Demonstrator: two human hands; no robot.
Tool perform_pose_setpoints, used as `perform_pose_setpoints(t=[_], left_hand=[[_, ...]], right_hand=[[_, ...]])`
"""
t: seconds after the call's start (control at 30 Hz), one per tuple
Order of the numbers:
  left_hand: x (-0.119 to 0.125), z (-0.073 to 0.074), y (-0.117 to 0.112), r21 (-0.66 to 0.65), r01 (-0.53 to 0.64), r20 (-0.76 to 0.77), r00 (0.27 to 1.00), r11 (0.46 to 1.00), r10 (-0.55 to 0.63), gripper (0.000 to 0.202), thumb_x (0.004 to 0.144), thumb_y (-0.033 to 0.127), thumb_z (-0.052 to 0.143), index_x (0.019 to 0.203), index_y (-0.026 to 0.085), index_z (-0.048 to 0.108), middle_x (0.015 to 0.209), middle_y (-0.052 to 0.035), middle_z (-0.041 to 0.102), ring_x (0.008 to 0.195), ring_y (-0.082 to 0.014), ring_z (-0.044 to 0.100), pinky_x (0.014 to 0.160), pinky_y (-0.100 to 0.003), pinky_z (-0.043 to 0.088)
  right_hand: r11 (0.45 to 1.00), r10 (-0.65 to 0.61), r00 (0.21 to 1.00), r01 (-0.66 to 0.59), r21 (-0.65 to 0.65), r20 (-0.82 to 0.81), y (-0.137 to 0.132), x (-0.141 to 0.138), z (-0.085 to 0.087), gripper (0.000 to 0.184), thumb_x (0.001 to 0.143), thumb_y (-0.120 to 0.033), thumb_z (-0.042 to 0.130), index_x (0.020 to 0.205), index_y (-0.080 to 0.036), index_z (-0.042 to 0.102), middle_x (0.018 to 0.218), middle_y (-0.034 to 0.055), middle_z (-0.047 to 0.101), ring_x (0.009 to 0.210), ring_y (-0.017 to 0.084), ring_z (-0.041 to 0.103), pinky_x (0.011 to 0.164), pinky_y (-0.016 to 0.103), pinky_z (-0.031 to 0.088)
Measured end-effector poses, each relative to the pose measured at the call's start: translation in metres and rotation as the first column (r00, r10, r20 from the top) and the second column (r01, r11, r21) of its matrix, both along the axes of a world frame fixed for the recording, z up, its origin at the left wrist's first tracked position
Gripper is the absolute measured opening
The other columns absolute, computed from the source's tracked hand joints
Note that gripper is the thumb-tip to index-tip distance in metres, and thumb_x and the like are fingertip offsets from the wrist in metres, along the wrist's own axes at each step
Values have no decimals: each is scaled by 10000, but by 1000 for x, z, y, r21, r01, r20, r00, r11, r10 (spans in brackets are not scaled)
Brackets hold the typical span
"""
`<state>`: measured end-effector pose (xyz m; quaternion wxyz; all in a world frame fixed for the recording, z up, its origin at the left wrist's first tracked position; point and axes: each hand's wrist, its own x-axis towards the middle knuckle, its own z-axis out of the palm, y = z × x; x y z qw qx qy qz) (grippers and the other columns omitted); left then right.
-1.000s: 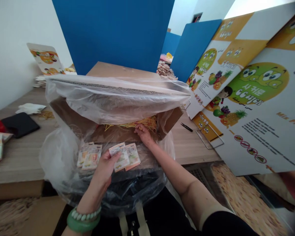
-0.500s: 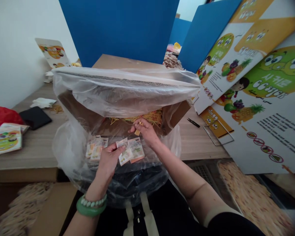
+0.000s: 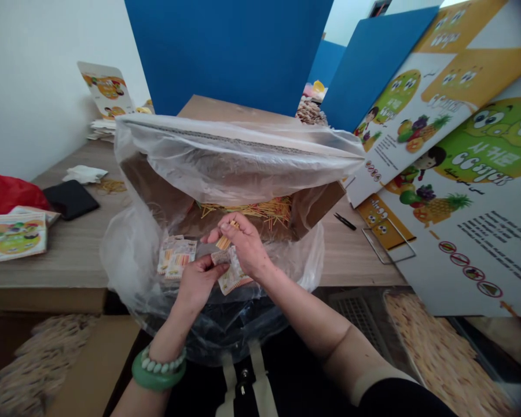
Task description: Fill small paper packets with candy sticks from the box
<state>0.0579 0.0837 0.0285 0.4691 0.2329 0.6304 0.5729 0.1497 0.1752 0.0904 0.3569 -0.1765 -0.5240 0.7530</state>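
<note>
The carton (image 3: 323, 205), lined with clear plastic (image 3: 124, 252), lay on the table (image 3: 373, 263) with its mouth toward the person, and both hands worked just in front of it. The left forearm slanted up and inward from the near left of the carton, a pale bead bracelet (image 3: 161, 364) and a green bangle (image 3: 158, 379) around the wrist. The left hand (image 3: 198, 279) was closed in a pinch, thumb laid along the top of a small packet (image 3: 222, 256), fingers folded underneath. The right arm reached in from the near right of the carton, elbow bent outward. The right hand (image 3: 246, 243) was bent over before the carton's mouth, fingers curled tightly around a short bundle of yellow-orange sticks (image 3: 223, 241) that slanted down toward the packet; whether the two touched could not be told. Loose sticks (image 3: 263, 209) lay inside the carton, beyond the right hand. On the plastic before the carton, stick-filled packets (image 3: 181, 258) lay left of the held one, and more packaging (image 3: 234, 279) lay partly under the right hand.
</note>
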Motion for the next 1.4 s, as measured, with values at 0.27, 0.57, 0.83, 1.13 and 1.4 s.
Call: perform_pose_setpoints(t=[0.27,0.57,0.83,1.13,1.4], left_hand=[[-1,4,-6,-34,23,85,996,999,-20,347,514,357,854,757,132,752,643,-33,671,529,-154,561,528,-257,426],[1,2,1,116,60,-35,998,991,-56,299,664,440,802,760,159,768,711,-33,683,674,-174,588,644,-259,449],[-2,5,12,137,-160,352,930,978,103,464,543,453,886,872,173,715,799,-44,729,786,-225,688,704,-310,536],[-1,1,5,203,-230,345,927,952,150,445,629,466,865,934,170,732,860,-35,742,740,-168,666,687,-260,537],[5,5,-5,143,-333,316,908,932,276,366,530,390,882,744,148,712,694,-4,670,620,-131,584,614,-246,484]], right_hand=[[998,65,991,-65,-6,116,-2,3,-21,257,873,-441,638,857,-218,512,766,-3,693,626,123,597,613,229,478],[984,141,972,-158,81,187,6,7,-31,241,891,-443,587,822,-213,578,933,26,712,933,177,656,893,311,504],[869,142,887,-325,375,440,21,25,-29,473,974,-511,453,1316,-220,599,1398,78,578,1301,201,523,1138,374,359],[941,-69,869,-107,322,490,11,27,-59,159,801,-314,599,692,-199,610,719,-17,599,727,142,535,716,264,411],[951,12,886,-153,267,463,-15,26,-64,292,886,-493,581,810,-218,642,747,5,577,696,153,504,633,262,427]])
